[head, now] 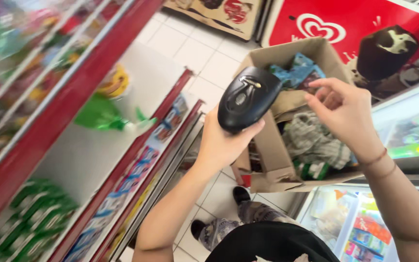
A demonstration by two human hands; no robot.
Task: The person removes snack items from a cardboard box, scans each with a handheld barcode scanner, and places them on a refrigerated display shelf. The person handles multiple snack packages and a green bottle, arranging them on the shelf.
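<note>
Starting with the big stuff: red-edged store shelves point(64, 111) fill the whole left side, tilted in this view, with blurry green packets point(35, 218) low down and a green and yellow package point(105, 109) on the white shelf higher up. On the right there's a chest freezer point(413, 140) with a glass lid, colourful frozen packs showing under the glass, and a red ice cream poster point(360, 29) behind it. White floor tiles point(190, 48) run between the two.

Sitting on the freezer edge is an open cardboard box point(272, 145), flaps up, stuffed with mixed things: a blue wrapper point(297, 70) near the top and a crumpled greyish plaid bag point(311, 140) lower down.

Left hand point(221, 140) is raised just in front of the box, fingers wrapped from underneath around a black handheld scanner point(248, 97), thumb along its lower edge. Firm closed grip, and the scanner's rounded top with a silver button faces the camera. It's up in the air, overlapping the box's near-left corner in this view.

Right hand point(345, 114) hovers over the box's open top, fingers loosely curled and half open. Can't really tell whether the fingertips are pinching anything; nothing obvious shows in them. There's a thin band on that wrist.

Way down at the bottom you can see the person's patterned trousers and black shoes point(241, 194) on the tiles.
</note>
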